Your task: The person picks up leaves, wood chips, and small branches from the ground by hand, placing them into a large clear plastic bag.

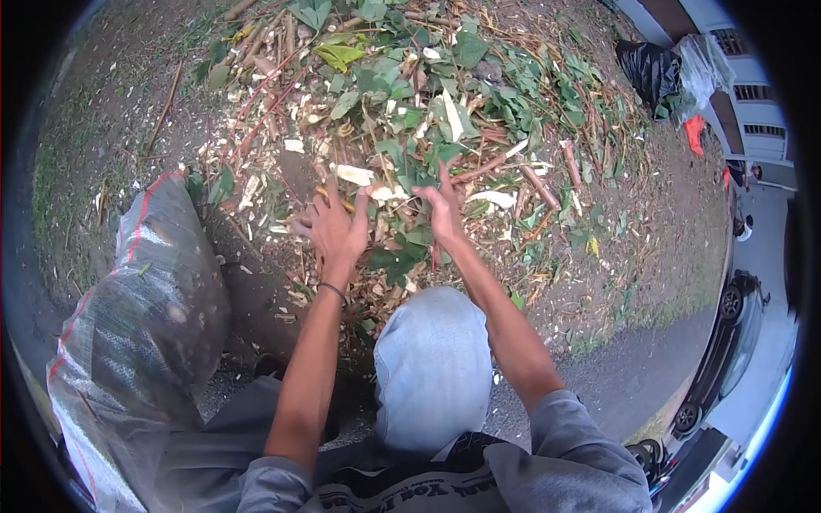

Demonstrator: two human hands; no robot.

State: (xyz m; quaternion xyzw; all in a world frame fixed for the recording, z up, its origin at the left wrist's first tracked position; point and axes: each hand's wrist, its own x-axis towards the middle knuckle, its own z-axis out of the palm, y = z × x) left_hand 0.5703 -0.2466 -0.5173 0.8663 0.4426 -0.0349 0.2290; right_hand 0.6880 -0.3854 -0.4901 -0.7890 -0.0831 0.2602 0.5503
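left hand (335,229) spread, fingers splayed, clutching nothing I can see | right hand (442,209) likewise unclenched over heap of green leaves and cut woody stems (428,120) | risk: splintered stem ends could scratch bare palms | clear plastic sack (137,333) beside left arm

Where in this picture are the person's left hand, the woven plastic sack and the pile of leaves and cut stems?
left hand (335,229): head view, back of the hand.
woven plastic sack (141,325): head view, bulging side wall.
pile of leaves and cut stems (479,103): head view, green leaves near its top.
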